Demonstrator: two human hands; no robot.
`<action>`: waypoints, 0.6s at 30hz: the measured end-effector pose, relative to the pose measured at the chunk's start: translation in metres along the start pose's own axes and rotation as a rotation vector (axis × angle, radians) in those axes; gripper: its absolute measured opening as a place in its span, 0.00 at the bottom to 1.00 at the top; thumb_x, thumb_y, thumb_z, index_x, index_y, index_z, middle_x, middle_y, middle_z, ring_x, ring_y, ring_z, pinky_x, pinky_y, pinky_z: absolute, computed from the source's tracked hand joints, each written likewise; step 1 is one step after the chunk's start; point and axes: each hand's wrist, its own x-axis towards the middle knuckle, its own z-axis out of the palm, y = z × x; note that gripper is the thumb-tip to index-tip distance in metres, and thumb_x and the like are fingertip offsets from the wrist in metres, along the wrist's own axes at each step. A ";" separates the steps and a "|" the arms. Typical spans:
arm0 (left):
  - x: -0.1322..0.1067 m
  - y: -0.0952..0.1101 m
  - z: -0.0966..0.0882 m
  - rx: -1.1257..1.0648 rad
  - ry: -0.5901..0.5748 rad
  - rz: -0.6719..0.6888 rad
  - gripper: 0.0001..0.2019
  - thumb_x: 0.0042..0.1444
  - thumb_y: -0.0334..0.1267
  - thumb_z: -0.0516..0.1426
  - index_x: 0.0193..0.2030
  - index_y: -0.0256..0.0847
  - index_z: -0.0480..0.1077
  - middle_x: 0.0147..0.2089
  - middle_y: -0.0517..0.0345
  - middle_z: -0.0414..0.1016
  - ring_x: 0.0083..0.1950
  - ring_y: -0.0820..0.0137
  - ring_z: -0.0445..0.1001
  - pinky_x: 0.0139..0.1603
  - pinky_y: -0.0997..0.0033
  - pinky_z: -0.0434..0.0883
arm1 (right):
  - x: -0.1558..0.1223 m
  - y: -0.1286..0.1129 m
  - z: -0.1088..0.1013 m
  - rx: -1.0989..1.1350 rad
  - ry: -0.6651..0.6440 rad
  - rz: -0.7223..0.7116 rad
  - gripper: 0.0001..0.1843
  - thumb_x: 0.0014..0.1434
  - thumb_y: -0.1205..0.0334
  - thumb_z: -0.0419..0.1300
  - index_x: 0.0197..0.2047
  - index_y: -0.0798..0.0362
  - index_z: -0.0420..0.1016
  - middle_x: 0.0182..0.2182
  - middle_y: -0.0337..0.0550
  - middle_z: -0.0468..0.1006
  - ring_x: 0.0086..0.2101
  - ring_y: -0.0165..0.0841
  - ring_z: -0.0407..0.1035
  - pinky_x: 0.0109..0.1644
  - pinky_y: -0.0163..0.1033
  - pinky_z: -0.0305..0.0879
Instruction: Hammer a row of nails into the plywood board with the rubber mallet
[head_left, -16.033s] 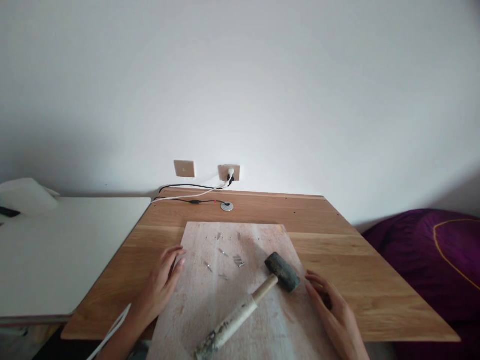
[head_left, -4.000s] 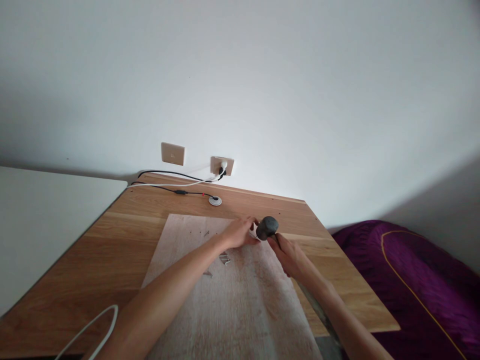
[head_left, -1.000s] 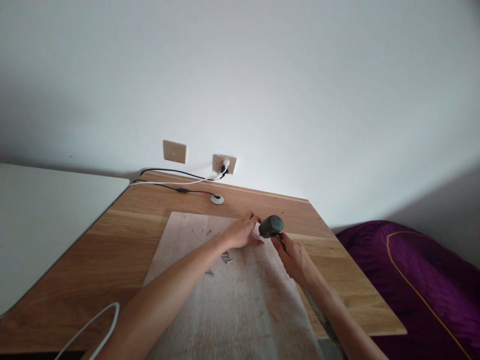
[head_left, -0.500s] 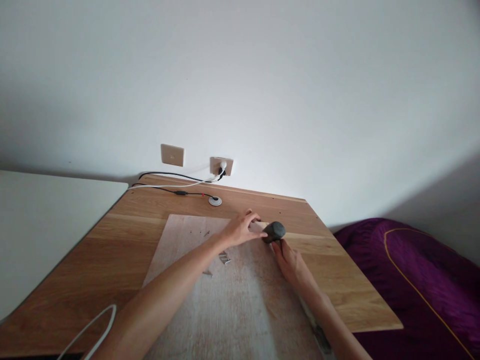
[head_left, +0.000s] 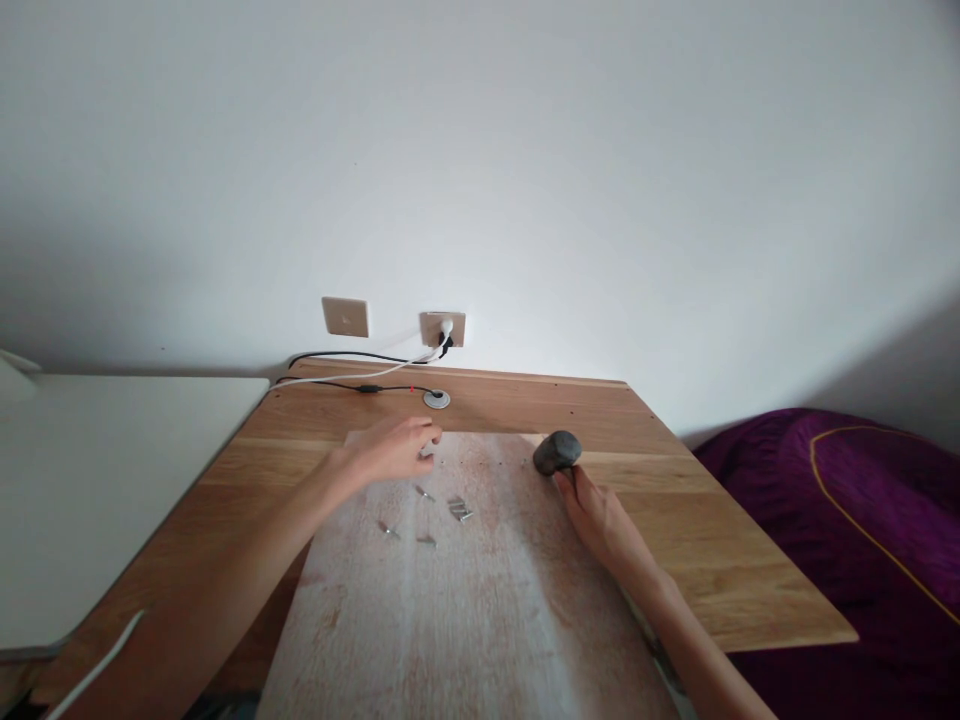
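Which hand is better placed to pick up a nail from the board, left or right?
Left, probably: the left hand sits right beside the nails on the board, while the right hand is gripping the rubber mallet.

A pale wooden board (head_left: 465,620) lies on your table (head_left: 720,520), with small nails (head_left: 457,508) scattered on it between your left grip (head_left: 390,450) and right grip (head_left: 600,525). A black cable (head_left: 337,386), a white cable (head_left: 390,373) and a round grommet (head_left: 436,399) lie on the table beyond both grips.
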 end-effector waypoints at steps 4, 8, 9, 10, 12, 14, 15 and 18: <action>-0.002 0.007 0.005 -0.021 -0.051 0.004 0.11 0.51 0.26 0.60 0.39 0.43 0.76 0.40 0.56 0.80 0.38 0.64 0.77 0.36 0.71 0.66 | 0.003 -0.001 -0.001 0.023 -0.029 0.011 0.13 0.72 0.65 0.49 0.49 0.50 0.74 0.35 0.50 0.82 0.32 0.42 0.79 0.34 0.39 0.70; 0.014 0.019 0.009 -0.125 -0.038 0.086 0.11 0.50 0.22 0.58 0.35 0.41 0.76 0.37 0.57 0.79 0.38 0.66 0.77 0.37 0.72 0.66 | 0.004 -0.003 -0.004 0.028 -0.042 0.026 0.12 0.72 0.65 0.49 0.49 0.49 0.74 0.34 0.49 0.82 0.30 0.41 0.78 0.33 0.39 0.69; 0.021 0.024 0.012 -0.187 -0.026 0.115 0.11 0.50 0.22 0.58 0.35 0.41 0.76 0.37 0.57 0.79 0.37 0.67 0.77 0.37 0.73 0.66 | 0.004 -0.003 -0.004 0.028 -0.044 0.029 0.13 0.72 0.65 0.49 0.49 0.49 0.74 0.34 0.49 0.82 0.30 0.41 0.78 0.33 0.39 0.69; 0.029 0.029 0.015 -0.267 -0.013 0.146 0.10 0.51 0.22 0.59 0.35 0.41 0.77 0.37 0.58 0.79 0.36 0.68 0.77 0.38 0.73 0.67 | 0.004 -0.003 -0.005 0.029 -0.046 0.031 0.13 0.72 0.65 0.49 0.49 0.49 0.74 0.34 0.49 0.82 0.30 0.41 0.78 0.33 0.39 0.69; 0.046 0.039 0.024 -0.455 0.010 0.190 0.10 0.52 0.23 0.59 0.37 0.40 0.77 0.36 0.59 0.80 0.35 0.70 0.77 0.39 0.75 0.68 | 0.004 -0.004 -0.006 0.032 -0.048 0.034 0.13 0.72 0.64 0.49 0.50 0.49 0.74 0.34 0.49 0.82 0.30 0.42 0.78 0.33 0.39 0.69; 0.063 0.047 0.035 -0.604 0.033 0.182 0.08 0.54 0.24 0.60 0.38 0.39 0.78 0.35 0.58 0.81 0.35 0.70 0.77 0.39 0.75 0.69 | 0.005 -0.004 -0.008 0.037 -0.050 0.038 0.13 0.72 0.64 0.50 0.51 0.49 0.74 0.34 0.49 0.83 0.31 0.42 0.79 0.34 0.39 0.69; 0.071 0.050 0.041 -0.649 0.051 0.157 0.07 0.54 0.25 0.61 0.38 0.38 0.78 0.35 0.58 0.81 0.36 0.70 0.77 0.39 0.75 0.69 | 0.006 -0.005 -0.009 0.041 -0.050 0.042 0.12 0.72 0.64 0.50 0.50 0.49 0.74 0.35 0.49 0.83 0.32 0.42 0.79 0.34 0.39 0.69; 0.087 0.052 0.055 -0.719 0.058 0.099 0.07 0.54 0.26 0.62 0.38 0.37 0.78 0.35 0.57 0.82 0.35 0.70 0.77 0.39 0.74 0.69 | 0.007 -0.006 -0.012 0.061 -0.049 0.061 0.10 0.72 0.64 0.52 0.49 0.48 0.75 0.36 0.48 0.84 0.32 0.41 0.80 0.35 0.38 0.68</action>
